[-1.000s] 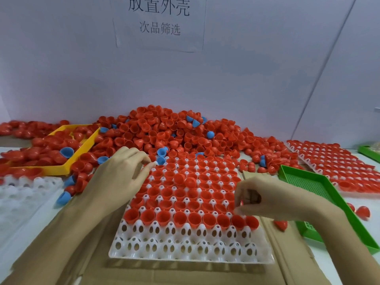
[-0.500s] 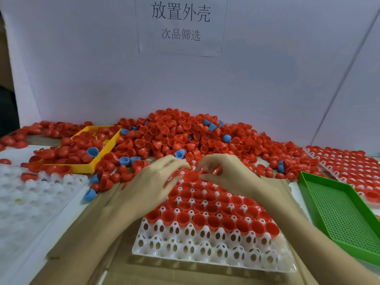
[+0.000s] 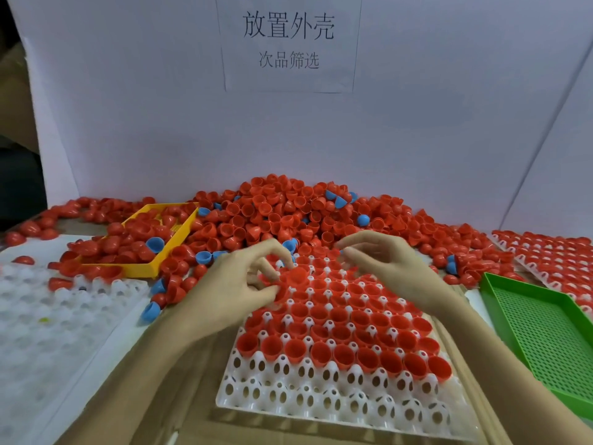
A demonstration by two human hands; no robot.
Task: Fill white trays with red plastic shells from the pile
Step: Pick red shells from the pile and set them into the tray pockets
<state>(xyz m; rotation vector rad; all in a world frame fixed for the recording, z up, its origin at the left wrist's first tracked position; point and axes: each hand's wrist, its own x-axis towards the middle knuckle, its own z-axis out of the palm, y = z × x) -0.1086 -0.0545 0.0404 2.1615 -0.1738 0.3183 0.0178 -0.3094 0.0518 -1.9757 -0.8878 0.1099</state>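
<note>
Item: red shells [image 3: 290,216], thin moulded plastic cups; judged light, stiff, smooth, slip-prone; best pinched at rim
Location: heaped pile behind white tray [image 3: 340,399]; 2 near rows unfilled
Left hand [image 3: 239,284]: fingers curled, gripping shells over tray
Right hand [image 3: 382,261]: fingers loosely spread, nothing visibly held

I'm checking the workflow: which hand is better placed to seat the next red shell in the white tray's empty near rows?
Left, probably. The left hand already grips red plastic shells above the white perforated tray; the right hand hovers with straight fingers, holding nothing.
</note>
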